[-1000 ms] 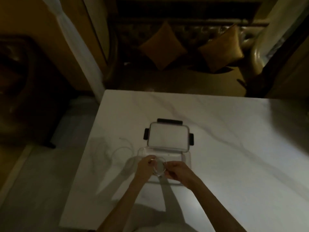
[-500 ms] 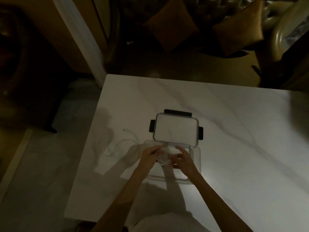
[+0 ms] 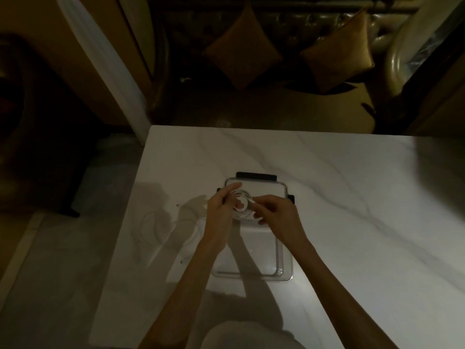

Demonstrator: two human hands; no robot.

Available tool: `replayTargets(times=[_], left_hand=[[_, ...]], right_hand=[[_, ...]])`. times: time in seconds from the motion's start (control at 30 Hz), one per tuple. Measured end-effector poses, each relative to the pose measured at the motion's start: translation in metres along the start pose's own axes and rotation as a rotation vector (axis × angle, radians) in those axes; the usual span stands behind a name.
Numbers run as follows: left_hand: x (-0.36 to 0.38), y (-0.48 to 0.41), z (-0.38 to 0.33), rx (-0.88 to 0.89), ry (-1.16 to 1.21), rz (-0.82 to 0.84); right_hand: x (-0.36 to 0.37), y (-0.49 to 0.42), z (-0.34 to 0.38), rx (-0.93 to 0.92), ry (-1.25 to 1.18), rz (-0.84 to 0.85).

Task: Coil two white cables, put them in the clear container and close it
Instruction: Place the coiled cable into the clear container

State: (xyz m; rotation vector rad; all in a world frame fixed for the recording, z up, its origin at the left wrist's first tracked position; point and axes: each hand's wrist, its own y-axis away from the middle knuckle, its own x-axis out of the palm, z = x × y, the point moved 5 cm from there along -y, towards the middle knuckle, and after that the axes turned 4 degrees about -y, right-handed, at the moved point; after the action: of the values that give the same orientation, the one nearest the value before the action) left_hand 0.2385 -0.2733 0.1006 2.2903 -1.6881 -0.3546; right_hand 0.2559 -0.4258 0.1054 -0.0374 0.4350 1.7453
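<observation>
My left hand (image 3: 221, 205) and right hand (image 3: 274, 212) pinch the coiled cable (image 3: 242, 205), now raised from container level to above the lid (image 3: 266, 195); the clear container (image 3: 283, 263) sits empty below, second cable (image 3: 163, 227) loose leftward.

A white marble tabletop (image 3: 339, 197) with grey veins is lying under the grips. Far beyond them a dark sofa (image 3: 289, 26) is standing, with two brown cushions (image 3: 242, 50) (image 3: 338, 50) leaning on it. A white pillar (image 3: 105, 64) is rising beyond and left; pale floor (image 3: 50, 260) is showing left.
</observation>
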Motion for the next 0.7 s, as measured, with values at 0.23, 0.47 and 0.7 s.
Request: replayTargets(times=[0.23,0.47,0.7], left_hand=[[0.010,0.014,-0.025,0.143,-0.092,-0.122],[0.031,0.031,-0.041,0.180,-0.106,0.059],[0.024,0.025,-0.045,0.209,-0.179,0.065]], right_hand=[[-0.018,0.023,0.040,-0.407,0.306,-0.335],[-0.038,0.002,0.032,-0.176,-0.067,-0.342],[-0.015,0.014,0.014,0.191,-0.340,0.129]])
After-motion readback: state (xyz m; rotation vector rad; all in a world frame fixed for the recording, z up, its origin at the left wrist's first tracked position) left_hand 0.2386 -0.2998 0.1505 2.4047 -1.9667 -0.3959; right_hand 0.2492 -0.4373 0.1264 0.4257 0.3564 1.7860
